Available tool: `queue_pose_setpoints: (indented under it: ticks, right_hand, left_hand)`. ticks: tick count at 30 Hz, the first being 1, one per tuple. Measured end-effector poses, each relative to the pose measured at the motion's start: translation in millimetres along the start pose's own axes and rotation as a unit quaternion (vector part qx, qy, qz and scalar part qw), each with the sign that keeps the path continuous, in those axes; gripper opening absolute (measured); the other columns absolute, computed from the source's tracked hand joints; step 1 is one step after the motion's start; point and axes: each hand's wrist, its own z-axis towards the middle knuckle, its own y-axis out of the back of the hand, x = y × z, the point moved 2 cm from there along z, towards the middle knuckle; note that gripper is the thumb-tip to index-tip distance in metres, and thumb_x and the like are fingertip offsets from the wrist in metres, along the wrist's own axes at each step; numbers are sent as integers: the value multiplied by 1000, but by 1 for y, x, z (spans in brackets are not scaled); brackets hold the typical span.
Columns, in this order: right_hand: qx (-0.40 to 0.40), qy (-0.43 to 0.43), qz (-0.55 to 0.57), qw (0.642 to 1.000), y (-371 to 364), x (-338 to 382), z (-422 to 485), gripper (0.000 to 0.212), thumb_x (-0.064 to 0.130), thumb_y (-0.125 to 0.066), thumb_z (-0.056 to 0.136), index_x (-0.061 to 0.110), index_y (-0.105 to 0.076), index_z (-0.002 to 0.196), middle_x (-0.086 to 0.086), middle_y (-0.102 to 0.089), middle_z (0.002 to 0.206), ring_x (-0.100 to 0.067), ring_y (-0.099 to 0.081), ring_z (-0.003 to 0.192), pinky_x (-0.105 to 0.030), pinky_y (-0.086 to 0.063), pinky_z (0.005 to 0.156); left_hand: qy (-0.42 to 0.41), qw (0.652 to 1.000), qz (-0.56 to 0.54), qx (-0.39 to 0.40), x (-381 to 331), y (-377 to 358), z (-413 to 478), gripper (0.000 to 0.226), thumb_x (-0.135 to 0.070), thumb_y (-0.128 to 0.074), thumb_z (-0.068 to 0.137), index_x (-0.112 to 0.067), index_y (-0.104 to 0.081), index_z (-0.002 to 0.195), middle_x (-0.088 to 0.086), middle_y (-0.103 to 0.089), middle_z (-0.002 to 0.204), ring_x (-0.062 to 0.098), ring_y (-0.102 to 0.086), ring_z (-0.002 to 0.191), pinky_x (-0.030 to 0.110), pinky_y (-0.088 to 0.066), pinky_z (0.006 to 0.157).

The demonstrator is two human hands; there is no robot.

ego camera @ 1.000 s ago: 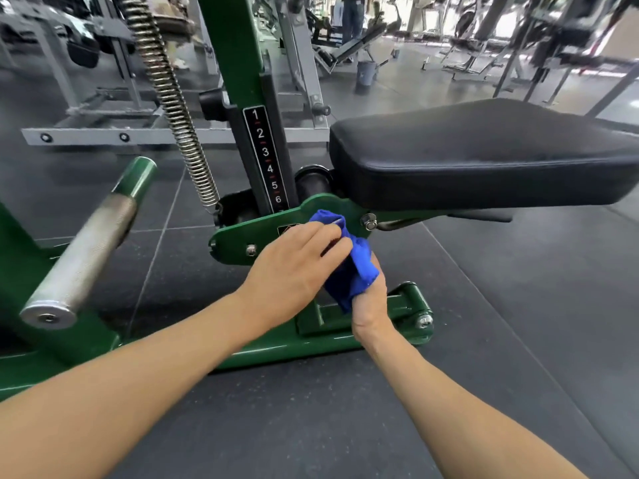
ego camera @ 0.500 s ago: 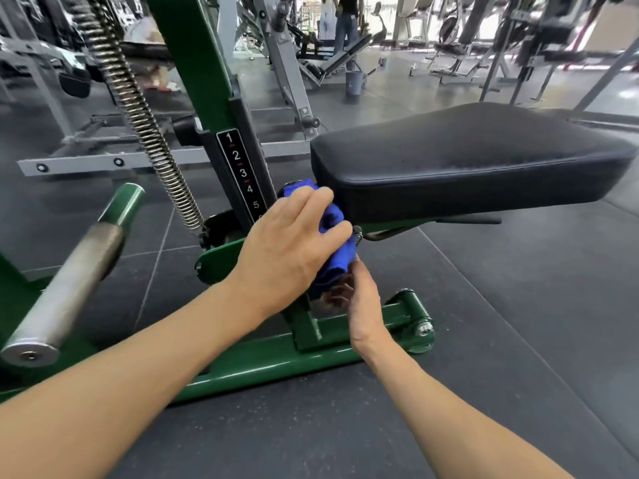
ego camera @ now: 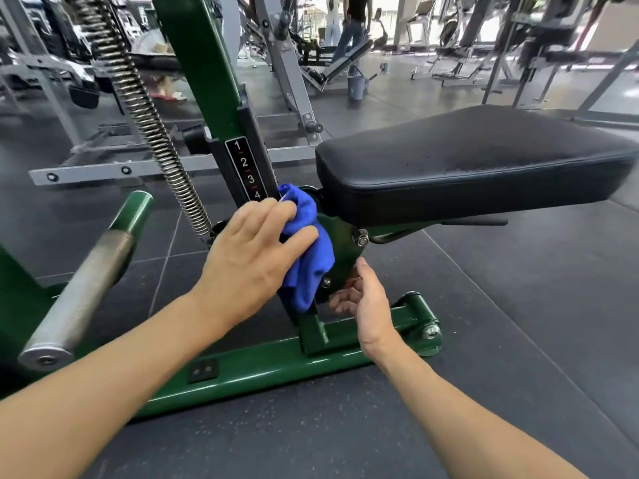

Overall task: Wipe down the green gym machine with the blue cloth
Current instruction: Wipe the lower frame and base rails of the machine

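The green gym machine (ego camera: 262, 369) fills the middle of the view, with a green upright, a numbered black height scale and a black padded seat (ego camera: 473, 167). My left hand (ego camera: 252, 257) presses the blue cloth (ego camera: 307, 254) against the green seat bracket, just beside the scale. The cloth hangs down over the bracket's front. My right hand (ego camera: 366, 309) sits lower, under the bracket, fingers spread and touching the green post, apart from the cloth.
A steel-tipped green bar (ego camera: 79, 292) sticks out at the left, and a coil spring (ego camera: 145, 112) runs up behind it. Grey machines stand at the back. Two people (ego camera: 349, 25) stand far off. Dark rubber floor surrounds the base.
My left hand has carried the cloth up from the lower bracket to beside the scale. My right hand has let go of the cloth's lower end and now rests under the bracket.
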Motion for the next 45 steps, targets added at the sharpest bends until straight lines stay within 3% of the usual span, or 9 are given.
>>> queue_pose_setpoints:
  ticks: [4,6,11,17,25,30,34,41,45]
  right_hand:
    - [-13,4,5,1000,-2,-3,2,43,51,-49,92,21,-73,114,-3,-76,109,-22,-70,99,-39,-55,88]
    - [-29,4,-4,1000,-1,-3,0,36,50,-50,90,31,-75,108,4,-76,112,-14,-67,107,-36,-52,96]
    - [-28,-10,-8,1000,-3,5,-5,36,42,-41,108,28,-75,107,2,-78,104,-16,-70,100,-35,-56,90]
    - [-5,-19,-27,999,0,2,-2,41,44,-41,108,13,-68,106,-6,-70,79,-22,-58,59,-37,-45,62]
    - [10,-9,-41,999,3,-1,2,38,40,-38,109,12,-64,109,-3,-72,81,-23,-57,59,-35,-44,60]
    - [-23,-20,-20,999,-1,3,0,33,41,-43,107,17,-61,94,6,-61,66,-22,-54,54,-37,-41,61]
    - [7,-18,-33,999,3,3,0,38,42,-40,108,18,-67,99,3,-69,74,-22,-53,55,-36,-41,62]
    - [9,-23,-39,999,6,0,4,44,45,-38,108,12,-69,109,-9,-71,88,-22,-55,60,-37,-45,64]
    - [13,-24,-38,999,8,2,3,45,45,-39,108,13,-70,107,-10,-72,91,-21,-55,59,-38,-45,65]
  left_hand:
    - [2,1000,-9,11,-32,-10,6,26,-22,-63,93,-13,-72,116,19,-58,127,40,-48,122,53,-40,113]
    - [-32,999,-6,33,-44,-17,11,28,-24,-63,92,-12,-70,116,21,-63,126,43,-48,124,56,-37,116]
    - [-98,994,24,35,-37,-22,10,23,-3,-47,97,-12,-68,103,17,-62,127,40,-48,121,52,-39,113]
    - [-90,989,87,83,-9,-8,-47,27,-1,-45,99,-12,-68,108,17,-59,117,37,-51,110,46,-38,107]
    - [-12,997,38,61,21,8,-80,30,-6,-60,88,-14,-66,116,17,-43,122,40,-45,116,53,-36,108]
    - [-92,994,38,48,-11,-16,-31,23,0,-53,96,-17,-68,99,11,-61,116,31,-55,109,42,-40,104]
    - [-105,990,44,78,-2,-14,-52,22,-3,-56,94,-18,-69,104,11,-49,126,31,-51,115,41,-38,106]
    - [-26,997,26,71,45,12,-100,32,-1,-60,90,-10,-63,121,20,-47,121,42,-62,107,50,-47,106]
    - [19,998,27,50,38,7,-105,28,-9,-61,91,-12,-62,119,19,-41,121,43,-54,110,50,-43,103]
